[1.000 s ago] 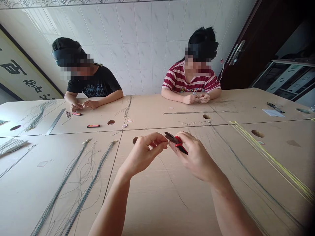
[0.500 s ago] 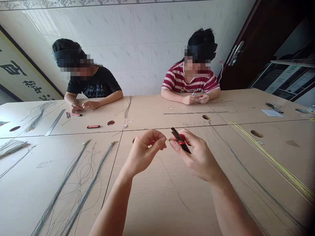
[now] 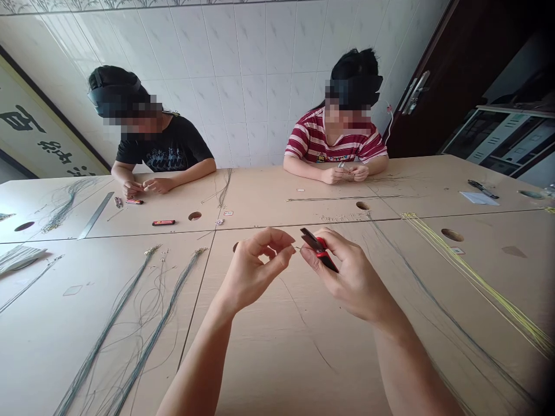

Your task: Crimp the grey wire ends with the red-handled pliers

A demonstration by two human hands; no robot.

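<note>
My right hand [image 3: 349, 277] is closed around small pliers [image 3: 318, 248] with red handles and dark jaws that point up and left. My left hand [image 3: 254, 268] pinches a thin wire between thumb and forefinger, a few centimetres left of the jaws. A fine dark wire [image 3: 303, 323] trails from my hands down across the wooden table [image 3: 269, 358]. Both hands hover just above the table's middle.
Bundles of grey wires [image 3: 130, 323] lie at the left, yellow wires [image 3: 477, 277] at the right. Across the table sit two people, one in a black shirt [image 3: 167, 151], one in a red striped shirt [image 3: 336, 141], each with hands on small parts. A metal ruler [image 3: 95, 215] lies far left.
My right hand has tilted the pliers so the jaws sit a little higher and farther from my left fingers. My left hand stays in its pinch.
</note>
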